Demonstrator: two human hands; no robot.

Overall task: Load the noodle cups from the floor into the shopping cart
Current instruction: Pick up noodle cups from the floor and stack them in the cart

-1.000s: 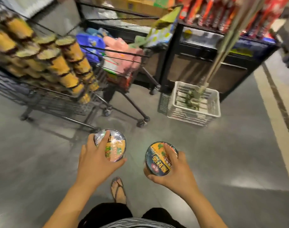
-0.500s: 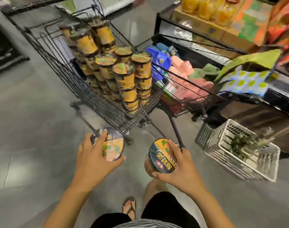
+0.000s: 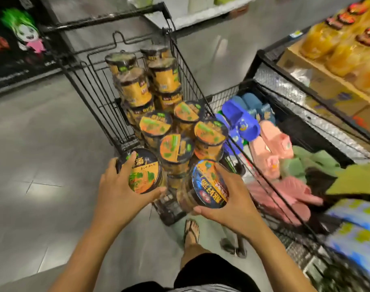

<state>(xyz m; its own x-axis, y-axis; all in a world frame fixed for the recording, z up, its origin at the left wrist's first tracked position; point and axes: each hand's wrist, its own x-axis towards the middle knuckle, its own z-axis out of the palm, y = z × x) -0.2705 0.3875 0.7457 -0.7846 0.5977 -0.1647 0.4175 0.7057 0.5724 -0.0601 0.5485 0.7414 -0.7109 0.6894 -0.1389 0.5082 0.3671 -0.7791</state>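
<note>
- Standing on a grey tiled floor (image 3: 42, 165), glossy, with light glare. The aisle runs on past the cart.
- Black wire shopping cart (image 3: 89, 81) is dead ahead, handle at the far end, near wall just beyond both hands.
- Stacked noodle cups (image 3: 135, 89) fill the basket in several layers, tops above the rim.
- Left hand (image 3: 118, 192) is clamped on the left cup (image 3: 145, 171), fingers over the lid, at the cart's near-left corner.
- Right hand (image 3: 228, 199) is clamped on the right cup (image 3: 209, 186), thumb underneath, at the near-right corner.
- Second cart (image 3: 224, 98) sits just beside on the right, holding blue slippers (image 3: 241, 116) and pink slippers (image 3: 272, 142). Its wire edge passes close to the right hand.
- Far right: shelf of orange bottles (image 3: 338, 45) on cartons.
- Left side: open floor, with a dark poster (image 3: 21, 36) at the far edge.
- A foot in a flip-flop (image 3: 191, 230) rests on the floor below the right cup.
</note>
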